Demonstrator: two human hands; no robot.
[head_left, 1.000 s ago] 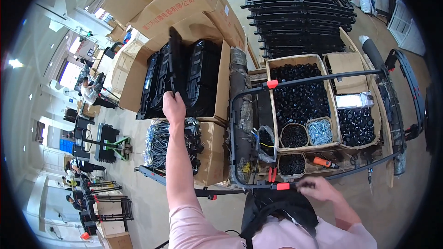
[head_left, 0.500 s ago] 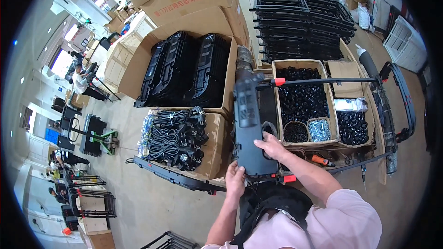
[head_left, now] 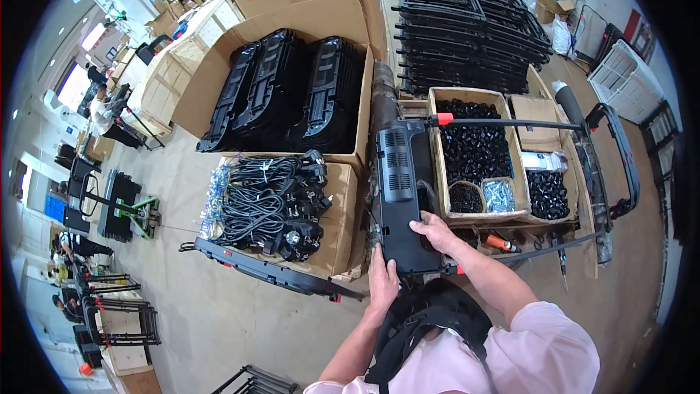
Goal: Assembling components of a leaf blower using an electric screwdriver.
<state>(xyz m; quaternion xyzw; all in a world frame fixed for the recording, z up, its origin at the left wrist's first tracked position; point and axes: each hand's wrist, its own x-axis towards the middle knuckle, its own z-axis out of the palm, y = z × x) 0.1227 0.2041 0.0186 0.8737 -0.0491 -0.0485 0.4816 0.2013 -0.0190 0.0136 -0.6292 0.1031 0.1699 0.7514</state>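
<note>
A long black plastic cover [head_left: 403,244] with vent slots at its far end lies across a black metal frame in front of me. My right hand [head_left: 435,235] grips its right edge, thumb on top and the other fingers mostly hidden. Along the near left edge rests my left hand [head_left: 382,277], its fingers stretched out and the thumb apart. The frame's upper bar [head_left: 525,125] runs right from a red end piece [head_left: 442,119] beside the cover. At the far right stands the frame's curved black end [head_left: 620,153].
Left of the cover, bundled black power cords [head_left: 266,204] lie on a carton. Behind them, a big carton [head_left: 362,113] holds more black covers. Boxes of black caps [head_left: 474,149] and screws [head_left: 499,195] stand right, near an orange-handled tool [head_left: 502,243]. Stacked black frames [head_left: 467,36] rise behind.
The cover has settled flatter onto the frame, its vented end now facing up more squarely. My left hand has slid from its near corner to its left side, with fingers straightened.
</note>
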